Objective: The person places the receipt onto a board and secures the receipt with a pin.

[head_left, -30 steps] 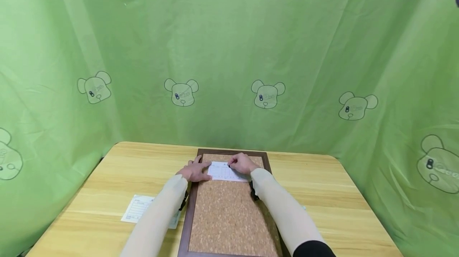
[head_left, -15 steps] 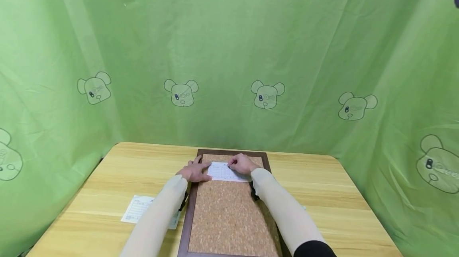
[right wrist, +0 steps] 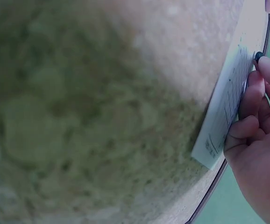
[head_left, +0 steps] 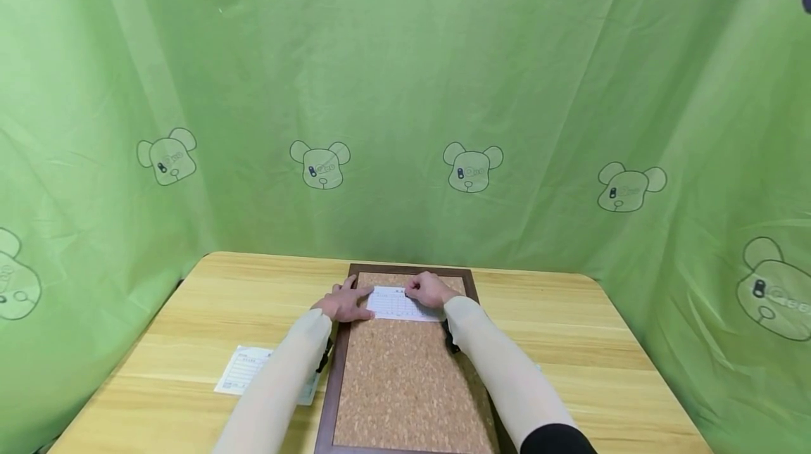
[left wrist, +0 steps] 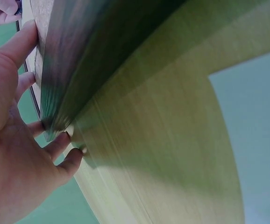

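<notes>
Pinning seems underway: at the paper near the far edge of the board, the right hand pinches a dark pin, the left hand spreads across the board's left edge, and the next move likely calls for a firm push.

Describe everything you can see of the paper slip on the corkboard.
The paper slip is white and oblong, looks thin, and bears a ruled grid with print too small to read. It lies crosswise toward the far end of the corkboard. The left hand appears to touch its left edge. The right hand, over its right part, pinches a small dark pin-like piece; whether that piece touches the slip is unclear.
</notes>
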A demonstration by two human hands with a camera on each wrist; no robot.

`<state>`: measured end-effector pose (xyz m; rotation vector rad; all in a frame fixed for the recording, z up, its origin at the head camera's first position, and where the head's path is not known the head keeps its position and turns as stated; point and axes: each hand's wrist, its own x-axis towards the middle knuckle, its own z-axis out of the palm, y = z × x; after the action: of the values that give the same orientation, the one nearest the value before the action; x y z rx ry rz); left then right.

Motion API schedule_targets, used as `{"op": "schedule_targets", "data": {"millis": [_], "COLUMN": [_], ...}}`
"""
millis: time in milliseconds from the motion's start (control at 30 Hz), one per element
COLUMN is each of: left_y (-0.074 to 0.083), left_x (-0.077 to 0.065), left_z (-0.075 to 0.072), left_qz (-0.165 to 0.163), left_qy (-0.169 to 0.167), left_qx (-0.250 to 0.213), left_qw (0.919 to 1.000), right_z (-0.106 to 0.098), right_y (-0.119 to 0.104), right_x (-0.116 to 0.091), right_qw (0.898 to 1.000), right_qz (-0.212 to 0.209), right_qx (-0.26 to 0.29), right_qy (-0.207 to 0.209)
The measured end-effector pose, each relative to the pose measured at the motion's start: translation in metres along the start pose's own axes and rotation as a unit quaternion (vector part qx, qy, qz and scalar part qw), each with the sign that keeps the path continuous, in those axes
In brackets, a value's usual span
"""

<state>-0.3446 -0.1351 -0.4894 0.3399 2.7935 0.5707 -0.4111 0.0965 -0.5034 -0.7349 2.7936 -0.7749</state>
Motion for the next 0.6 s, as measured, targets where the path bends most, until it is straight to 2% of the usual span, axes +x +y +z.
{"op": "schedule_targets", "data": {"millis": [167,333,600], "left_y": [-0.0016,-0.0032,-0.0051], "left_x": [0.0027,0.0046,0.0056], "left_z": [0.0012,0.0025,0.0022], "left_qz": [0.002,0.009,0.006], "left_qy": [0.000,-0.003,-0.001], "left_qx": [0.002,0.011,0.006], "left_qw": [1.0000,0.9999,1.0000], "right_z": [0.0003,0.0007,0.0002], "right_y": [0.0002,0.0020,0.0025], "right_x": [0.0015,0.0029,0.0046], "right_qw": [1.000,1.000,0.999], "right_qz": [0.001,0.018,0.036], "right_qx": [0.001,0.004,0.030], "right_qy": [-0.006,-0.010,-0.008]}}
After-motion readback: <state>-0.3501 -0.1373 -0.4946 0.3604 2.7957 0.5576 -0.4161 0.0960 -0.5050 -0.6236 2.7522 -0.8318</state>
